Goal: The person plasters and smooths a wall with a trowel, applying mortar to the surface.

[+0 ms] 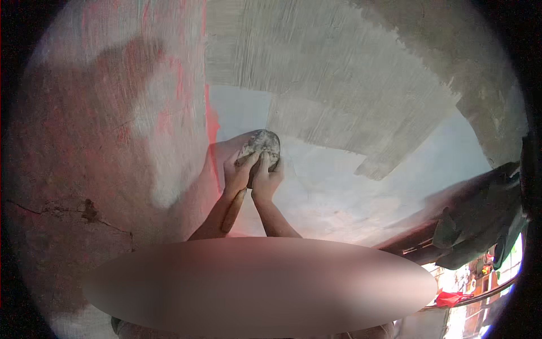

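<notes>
**Both hands working a grey lump at the wall**

Left hand (236, 172) and right hand (265, 178) are reaching up side by side, fingers pressing together around a lump of grey mortar (261, 144), seemingly steadying it. It's sitting at the fingertips, rough and mottled. Beyond the fingertips, combed grey plaster (339, 96) is spreading across the wall.

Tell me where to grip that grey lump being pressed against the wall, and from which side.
Grip the grey lump by its lower rounded edge, coming from below, as the left hand and right hand do now. Its far face seems to lie against the pale wall, so only the near side and rim are open; fingers spread over the dome probably hold best.
</notes>
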`<state>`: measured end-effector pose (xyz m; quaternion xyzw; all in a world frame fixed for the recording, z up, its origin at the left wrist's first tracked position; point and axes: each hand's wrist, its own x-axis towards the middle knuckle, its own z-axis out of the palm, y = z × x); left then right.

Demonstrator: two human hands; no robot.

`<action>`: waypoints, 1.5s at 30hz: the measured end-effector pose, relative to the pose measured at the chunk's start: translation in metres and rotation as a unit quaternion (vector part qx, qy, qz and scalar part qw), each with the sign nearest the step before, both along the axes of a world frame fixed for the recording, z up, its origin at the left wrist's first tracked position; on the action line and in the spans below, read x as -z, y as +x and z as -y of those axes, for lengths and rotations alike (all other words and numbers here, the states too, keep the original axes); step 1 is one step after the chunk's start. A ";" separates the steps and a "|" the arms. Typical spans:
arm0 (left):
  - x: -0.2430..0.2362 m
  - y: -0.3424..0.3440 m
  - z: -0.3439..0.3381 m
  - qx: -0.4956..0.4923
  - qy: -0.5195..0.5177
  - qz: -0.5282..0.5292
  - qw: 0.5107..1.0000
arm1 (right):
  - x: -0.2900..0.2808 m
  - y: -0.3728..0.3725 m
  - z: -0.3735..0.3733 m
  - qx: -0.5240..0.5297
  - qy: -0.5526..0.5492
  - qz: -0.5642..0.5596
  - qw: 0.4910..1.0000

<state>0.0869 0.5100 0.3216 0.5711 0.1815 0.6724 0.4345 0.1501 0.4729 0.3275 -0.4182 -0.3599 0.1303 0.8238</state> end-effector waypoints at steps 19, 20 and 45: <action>0.090 -0.006 0.012 0.003 -0.131 0.032 0.991 | 0.092 0.003 0.007 -0.031 -0.102 -0.016 0.994; 0.083 -0.005 0.010 -0.007 -0.159 0.027 0.987 | 0.085 0.003 0.005 -0.036 -0.070 -0.004 0.997; 0.066 0.001 -0.002 -0.011 -0.130 -0.005 0.991 | 0.059 0.005 -0.001 -0.012 -0.070 0.000 0.997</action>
